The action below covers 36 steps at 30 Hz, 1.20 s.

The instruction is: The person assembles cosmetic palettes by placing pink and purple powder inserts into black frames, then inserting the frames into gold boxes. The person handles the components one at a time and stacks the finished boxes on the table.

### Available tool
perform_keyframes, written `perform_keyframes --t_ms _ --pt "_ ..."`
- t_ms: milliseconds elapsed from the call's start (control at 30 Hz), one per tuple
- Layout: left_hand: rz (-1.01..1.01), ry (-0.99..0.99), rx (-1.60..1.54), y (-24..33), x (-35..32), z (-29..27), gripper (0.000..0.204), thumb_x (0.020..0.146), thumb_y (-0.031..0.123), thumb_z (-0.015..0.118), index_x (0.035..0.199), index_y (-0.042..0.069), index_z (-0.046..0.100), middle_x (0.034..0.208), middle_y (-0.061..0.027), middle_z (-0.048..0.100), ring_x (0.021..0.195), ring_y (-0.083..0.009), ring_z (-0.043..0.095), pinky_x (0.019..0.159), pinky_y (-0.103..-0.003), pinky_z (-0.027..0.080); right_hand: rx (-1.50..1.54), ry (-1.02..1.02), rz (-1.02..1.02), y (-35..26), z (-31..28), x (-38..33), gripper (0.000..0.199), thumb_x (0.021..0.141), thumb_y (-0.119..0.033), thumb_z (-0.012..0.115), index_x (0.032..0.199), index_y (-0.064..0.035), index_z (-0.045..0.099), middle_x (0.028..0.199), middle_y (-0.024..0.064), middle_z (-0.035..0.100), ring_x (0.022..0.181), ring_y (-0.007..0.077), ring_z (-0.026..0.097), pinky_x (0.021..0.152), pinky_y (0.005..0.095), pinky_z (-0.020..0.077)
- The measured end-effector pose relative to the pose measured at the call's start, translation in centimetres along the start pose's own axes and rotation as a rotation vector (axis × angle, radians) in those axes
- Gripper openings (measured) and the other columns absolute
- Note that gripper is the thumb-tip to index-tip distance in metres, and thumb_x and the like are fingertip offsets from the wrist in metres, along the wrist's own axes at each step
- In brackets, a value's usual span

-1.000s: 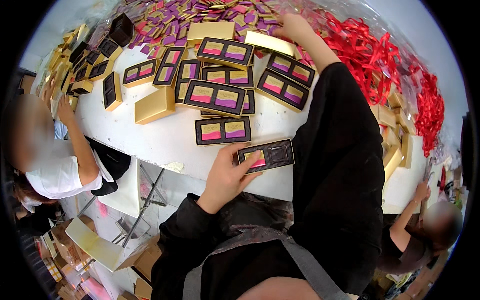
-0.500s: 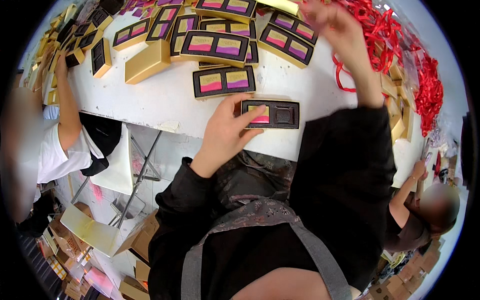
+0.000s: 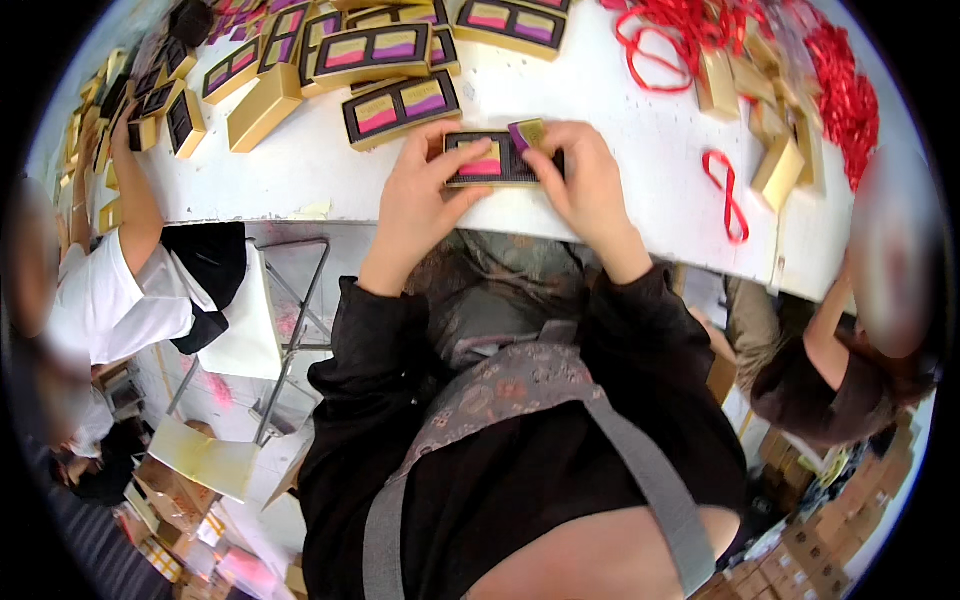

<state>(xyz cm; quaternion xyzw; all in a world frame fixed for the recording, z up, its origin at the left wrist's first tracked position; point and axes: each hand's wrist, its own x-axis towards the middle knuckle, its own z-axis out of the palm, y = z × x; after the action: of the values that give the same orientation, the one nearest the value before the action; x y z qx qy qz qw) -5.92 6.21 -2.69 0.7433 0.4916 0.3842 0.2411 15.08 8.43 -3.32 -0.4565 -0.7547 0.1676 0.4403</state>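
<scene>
Close to the table's near edge lies a gold box (image 3: 509,184) with a black two-compartment tray. My left hand (image 3: 415,190) grips its left end, thumb on a pink and gold flat packet (image 3: 480,163) in the left compartment. Between thumb and fingers of my right hand (image 3: 588,185), a purple and gold flat packet (image 3: 524,134) is held tilted over the right compartment. My fingers hide part of the box's right end. Just beyond, a filled box (image 3: 402,106) has one pink and one purple packet.
More filled boxes (image 3: 370,55) are stacked farther back, beside a plain gold box (image 3: 264,108). A red ribbon (image 3: 727,200) lies right, with a ribbon heap (image 3: 665,40) and gold boxes (image 3: 778,170) beyond. People sit at both sides; a folding chair (image 3: 245,330) stands left.
My right hand has come down from the far right to the box, bringing the purple and gold packet. My left hand stays on the box. The whole view has shifted.
</scene>
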Motion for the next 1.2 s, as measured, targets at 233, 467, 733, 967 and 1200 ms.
perform_keyframes --t_ms 233,467,733,967,1200 --pt "0.030 0.023 0.012 -0.1 0.2 1.1 0.050 0.067 0.013 0.084 0.115 0.016 0.069 0.120 -0.0095 0.053 0.099 -0.0247 0.056 0.084 -0.033 0.048 -0.016 -0.023 -0.063 0.2 -2.2 -0.6 0.025 0.081 -0.002 0.067 0.106 -0.0047 0.069 0.097 0.0087 0.062 0.096 0.0272 0.057 0.085 0.0347 0.0477" --pt "0.027 0.012 -0.013 0.0 -0.1 1.3 0.049 0.069 0.011 0.083 0.116 0.013 0.069 0.124 -0.0098 0.052 0.108 -0.0259 0.055 0.093 -0.034 0.046 -0.148 -0.224 -0.166 -1.5 -2.9 0.0 0.031 0.076 -0.012 0.071 0.105 -0.0020 0.069 0.108 0.0114 0.060 0.107 0.0309 0.054 0.092 0.0389 0.0463" --pt "0.114 0.254 0.039 -4.3 0.9 -8.6 0.046 0.075 0.011 0.076 0.119 0.006 0.064 0.126 -0.0124 0.062 0.120 -0.0291 0.055 0.098 -0.039 0.046 0.089 -0.328 0.015 -1.2 -4.4 0.7 0.045 0.078 -0.012 0.074 0.122 -0.0084 0.064 0.130 0.0149 0.054 0.123 0.0330 0.050 0.096 0.0400 0.0463" --pt "0.021 0.102 0.612 -10.4 7.3 -19.6 0.069 0.067 0.003 0.070 0.133 0.004 0.049 0.114 -0.0184 0.061 0.112 -0.0385 0.053 0.096 -0.044 0.042 -0.210 -0.086 -0.290 5.0 3.4 12.8 0.038 0.087 -0.025 0.067 0.119 -0.0041 0.063 0.134 0.0164 0.053 0.120 0.0344 0.051 0.099 0.0423 0.0433" --pt "-0.123 0.278 -0.906 -2.6 -1.4 -8.0 0.094 0.063 0.017 0.091 0.136 0.017 0.031 0.130 -0.0173 0.048 0.125 -0.0389 0.050 0.103 -0.053 0.043 -0.304 -0.071 0.184 7.8 0.0 19.5 0.021 0.086 -0.027 0.062 0.097 -0.0129 0.075 0.091 0.0153 0.070 0.090 0.0305 0.067 0.085 0.0412 0.0506"
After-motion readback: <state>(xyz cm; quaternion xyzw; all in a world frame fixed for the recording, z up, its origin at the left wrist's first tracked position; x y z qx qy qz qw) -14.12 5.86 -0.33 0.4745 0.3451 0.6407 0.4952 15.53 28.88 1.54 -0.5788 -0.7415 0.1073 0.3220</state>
